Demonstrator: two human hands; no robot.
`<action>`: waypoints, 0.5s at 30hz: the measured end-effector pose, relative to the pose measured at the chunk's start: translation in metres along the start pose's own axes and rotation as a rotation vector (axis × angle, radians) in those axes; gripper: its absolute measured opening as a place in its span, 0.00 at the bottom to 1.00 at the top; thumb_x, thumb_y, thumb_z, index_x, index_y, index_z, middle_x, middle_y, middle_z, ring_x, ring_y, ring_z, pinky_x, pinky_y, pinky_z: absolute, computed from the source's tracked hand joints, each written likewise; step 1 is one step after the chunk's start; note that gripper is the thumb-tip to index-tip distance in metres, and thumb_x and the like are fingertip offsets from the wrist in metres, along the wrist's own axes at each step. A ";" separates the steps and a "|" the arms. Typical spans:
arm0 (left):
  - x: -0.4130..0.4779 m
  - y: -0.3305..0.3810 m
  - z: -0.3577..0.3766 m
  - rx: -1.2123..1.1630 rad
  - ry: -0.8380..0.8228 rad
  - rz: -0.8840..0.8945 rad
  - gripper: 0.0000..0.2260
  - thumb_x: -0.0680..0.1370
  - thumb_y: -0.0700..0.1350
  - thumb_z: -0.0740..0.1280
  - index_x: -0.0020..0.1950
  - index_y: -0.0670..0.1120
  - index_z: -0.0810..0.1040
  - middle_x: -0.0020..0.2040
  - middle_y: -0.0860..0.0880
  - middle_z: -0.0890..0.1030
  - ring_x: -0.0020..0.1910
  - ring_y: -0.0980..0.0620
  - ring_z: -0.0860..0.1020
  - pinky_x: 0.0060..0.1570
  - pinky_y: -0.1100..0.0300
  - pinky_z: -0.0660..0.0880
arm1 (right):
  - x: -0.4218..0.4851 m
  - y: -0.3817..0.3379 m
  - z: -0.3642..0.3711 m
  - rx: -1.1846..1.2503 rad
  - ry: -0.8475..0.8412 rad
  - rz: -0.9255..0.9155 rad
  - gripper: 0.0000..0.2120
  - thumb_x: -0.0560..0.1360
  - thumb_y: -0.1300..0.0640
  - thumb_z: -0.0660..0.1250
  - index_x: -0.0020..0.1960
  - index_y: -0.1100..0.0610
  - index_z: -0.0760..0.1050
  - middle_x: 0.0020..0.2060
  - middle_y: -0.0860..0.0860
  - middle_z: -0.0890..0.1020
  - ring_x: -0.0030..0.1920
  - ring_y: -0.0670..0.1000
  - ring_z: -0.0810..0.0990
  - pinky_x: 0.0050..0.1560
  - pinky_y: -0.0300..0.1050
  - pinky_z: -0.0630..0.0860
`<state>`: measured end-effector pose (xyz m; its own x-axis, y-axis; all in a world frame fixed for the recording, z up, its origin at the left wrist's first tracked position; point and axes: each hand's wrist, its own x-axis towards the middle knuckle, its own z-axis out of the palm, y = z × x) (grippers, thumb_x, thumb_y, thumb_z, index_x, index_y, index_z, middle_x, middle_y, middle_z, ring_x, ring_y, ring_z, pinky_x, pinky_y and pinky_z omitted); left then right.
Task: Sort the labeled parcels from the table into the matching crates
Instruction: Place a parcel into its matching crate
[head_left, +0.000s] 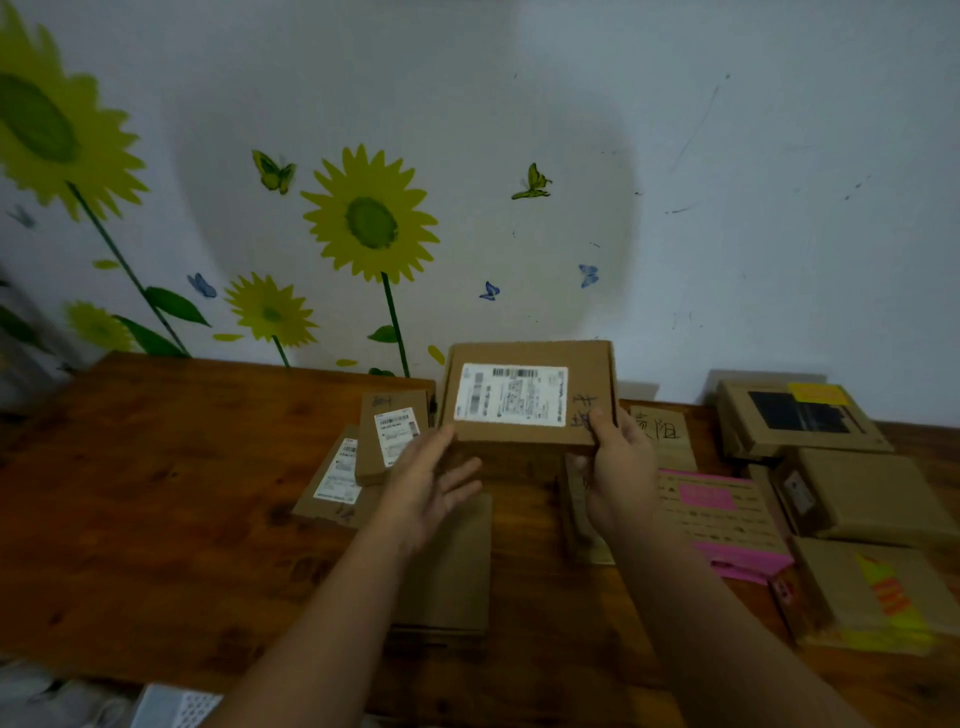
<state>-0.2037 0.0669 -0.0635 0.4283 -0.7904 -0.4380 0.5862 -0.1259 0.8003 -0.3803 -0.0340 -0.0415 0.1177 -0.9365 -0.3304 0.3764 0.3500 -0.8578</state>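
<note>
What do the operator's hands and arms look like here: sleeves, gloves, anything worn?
No gloves: the left hand and right hand are bare, with no rings or tape visible. The left forearm and right forearm are uncovered down to the frame edge, with no sleeve, watch or wristband in view. The picture is dim and soft, so fine markings can't be ruled out.

white, scuffed wall (727, 156) behind the right hand (621, 467); yellow sunflower decals (370, 221) above and left of the left hand (434, 488); butterfly decals (531, 183) above both.
</note>
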 end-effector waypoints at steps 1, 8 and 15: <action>-0.005 -0.005 0.008 0.011 -0.035 -0.024 0.30 0.73 0.53 0.72 0.74 0.49 0.70 0.65 0.43 0.81 0.61 0.41 0.82 0.60 0.41 0.80 | -0.002 0.002 0.001 0.025 0.001 0.024 0.15 0.84 0.58 0.65 0.70 0.53 0.76 0.55 0.54 0.86 0.53 0.53 0.86 0.40 0.43 0.84; -0.005 -0.007 0.050 -0.075 -0.003 0.103 0.18 0.85 0.50 0.61 0.75 0.51 0.70 0.62 0.46 0.84 0.58 0.47 0.84 0.60 0.44 0.80 | -0.026 0.022 0.009 -0.080 -0.164 0.127 0.14 0.82 0.61 0.65 0.67 0.55 0.74 0.57 0.54 0.85 0.58 0.55 0.85 0.55 0.52 0.83; -0.001 0.019 0.044 0.042 0.104 0.313 0.19 0.86 0.50 0.60 0.77 0.62 0.65 0.61 0.51 0.84 0.56 0.50 0.84 0.50 0.48 0.82 | -0.031 0.022 0.001 -0.292 -0.343 0.127 0.16 0.80 0.58 0.69 0.67 0.54 0.73 0.56 0.53 0.86 0.55 0.54 0.85 0.50 0.50 0.82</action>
<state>-0.2229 0.0389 -0.0299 0.6528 -0.7290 -0.2057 0.3871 0.0876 0.9178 -0.3747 0.0027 -0.0494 0.4615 -0.8224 -0.3325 0.0710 0.4078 -0.9103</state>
